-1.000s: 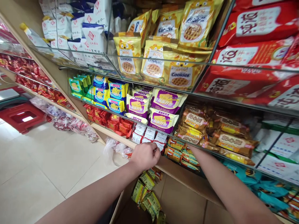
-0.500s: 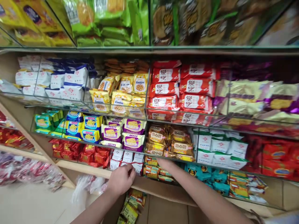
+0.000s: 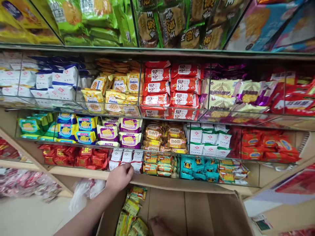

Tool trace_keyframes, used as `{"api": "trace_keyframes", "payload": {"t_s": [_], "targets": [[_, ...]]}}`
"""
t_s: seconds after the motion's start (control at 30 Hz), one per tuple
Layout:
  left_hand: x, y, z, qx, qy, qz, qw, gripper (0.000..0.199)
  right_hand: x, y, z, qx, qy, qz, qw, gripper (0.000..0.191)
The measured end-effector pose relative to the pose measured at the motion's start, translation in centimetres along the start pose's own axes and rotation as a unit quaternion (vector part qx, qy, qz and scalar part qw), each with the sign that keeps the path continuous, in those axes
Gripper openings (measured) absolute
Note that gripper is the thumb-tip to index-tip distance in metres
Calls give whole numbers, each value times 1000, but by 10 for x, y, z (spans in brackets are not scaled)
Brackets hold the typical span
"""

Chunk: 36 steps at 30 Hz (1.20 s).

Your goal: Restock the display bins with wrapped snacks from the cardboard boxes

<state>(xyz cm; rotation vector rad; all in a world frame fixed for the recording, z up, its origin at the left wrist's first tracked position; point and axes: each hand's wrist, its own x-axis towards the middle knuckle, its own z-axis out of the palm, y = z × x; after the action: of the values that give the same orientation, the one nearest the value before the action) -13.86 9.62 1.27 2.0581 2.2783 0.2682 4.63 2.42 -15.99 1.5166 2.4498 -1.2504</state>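
Observation:
My left hand (image 3: 120, 177) is closed at the back rim of a cardboard box (image 3: 182, 186), in front of white-and-red packets (image 3: 127, 157) on the lowest shelf. Whether its curled fingers grip the rim or something else is hard to make out. Down inside the box is my right hand (image 3: 159, 226), blurred and cut off by the bottom edge, just right of a pile of yellow-green snack packets (image 3: 131, 207). Its fingers cannot be made out. Orange-and-green packets (image 3: 157, 165) stand in a shelf compartment behind the box rim.
Glass-fronted shelves hold red packets (image 3: 157, 88), yellow cookie packets (image 3: 114, 101), teal packets (image 3: 199, 168) and white-and-green packets (image 3: 209, 141). A clear plastic bag (image 3: 82, 193) hangs left of the box. Shelf dividers and glass edges run above my hands.
My right hand has come down from the orange-and-green packets on the low shelf into the box. My left hand stays near the rim. The view has shifted right, showing more of the box.

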Motion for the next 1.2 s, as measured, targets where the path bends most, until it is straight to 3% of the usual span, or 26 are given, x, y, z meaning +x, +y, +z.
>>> {"api": "trace_keyframes", "payload": {"t_s": [0.17, 0.27, 0.4, 0.57, 0.7, 0.77, 0.83, 0.9, 0.97, 1.0, 1.03, 1.1, 1.2], "targets": [[-2, 1, 2, 8, -4, -13, 1000, 33, 2, 5, 19, 90, -46, 74, 992, 65], [-2, 0, 4, 7, 1, -16, 1000, 34, -2, 9, 21, 75, -42, 83, 993, 74], [-2, -3, 9, -2, 15, -9, 1000, 34, -6, 12, 23, 42, -44, 77, 995, 53], [1, -8, 12, -23, 35, 18, 999, 34, -19, 14, 23, 48, -8, 19, 999, 28], [-5, -6, 2, -65, 69, 78, 992, 29, -34, 17, 2, 95, 61, 10, 994, 16], [-20, 2, -3, -88, 88, 132, 983, 30, -45, 12, -18, 140, 100, 29, 985, 23], [-44, 16, -1, -152, 105, 183, 966, 31, -60, 1, -41, 281, 147, 32, 948, 32], [-71, 38, 8, -273, 97, 202, 935, 33, -78, -14, -63, 485, 196, 6, 852, 30], [-94, 62, 20, -410, 47, 176, 894, 34, -94, -30, -79, 621, 221, -28, 752, 26], [-103, 74, 26, -461, 16, 151, 874, 32, -100, -37, -83, 645, 228, -40, 728, 26], [-109, 84, 32, -501, -7, 126, 856, 31, -105, -42, -86, 648, 236, -49, 722, 26], [-115, 100, 39, -543, -21, 88, 835, 28, -110, -48, -86, 605, 281, -49, 744, 31], [-115, 109, 44, -552, 0, 70, 831, 28, -111, -48, -80, 510, 369, -7, 777, 38]]}}
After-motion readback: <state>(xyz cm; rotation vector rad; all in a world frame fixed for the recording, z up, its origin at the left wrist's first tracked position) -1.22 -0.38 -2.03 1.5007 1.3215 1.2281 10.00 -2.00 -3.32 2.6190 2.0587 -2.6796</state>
